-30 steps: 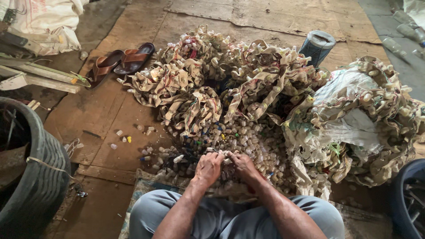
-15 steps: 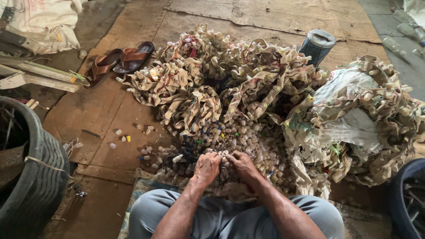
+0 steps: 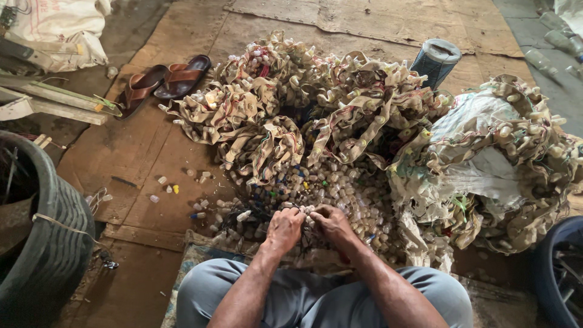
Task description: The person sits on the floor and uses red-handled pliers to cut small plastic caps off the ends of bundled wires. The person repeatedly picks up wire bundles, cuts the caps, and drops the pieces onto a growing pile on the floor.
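1. Hardly anything has shifted since the earlier frames: both hands keep their place at the near edge of the pile, and only the view has tipped slightly.
2. Left hand (image 3: 284, 229) and right hand (image 3: 331, 223) meet fingertip to fingertip, both curled shut on a small pale plastic piece (image 3: 308, 209) pinched between them, just ahead of the person's grey-trousered knees (image 3: 322, 300).
3. That piece sits directly between the two hands, neither one clearly nearer; its long axis cannot be made out, as the fingers cover most of it.
4. Straight ahead of the hands lies the loose heap of small pale caps (image 3: 340, 188) on the floor, and beyond it the tangled beige strips studded with the same pieces (image 3: 316, 103).
5. More strips drape over a white sack (image 3: 480, 158) to the right.
6. Dark thin wires seem to trail under the hands, but they are hard to tell apart from shadow.
7. Brown sandals (image 3: 164, 82) lie well off to the left, a tyre (image 3: 54, 243) is cut off at the left edge, and a dark blue tub (image 3: 562, 267) is cut off at the right.
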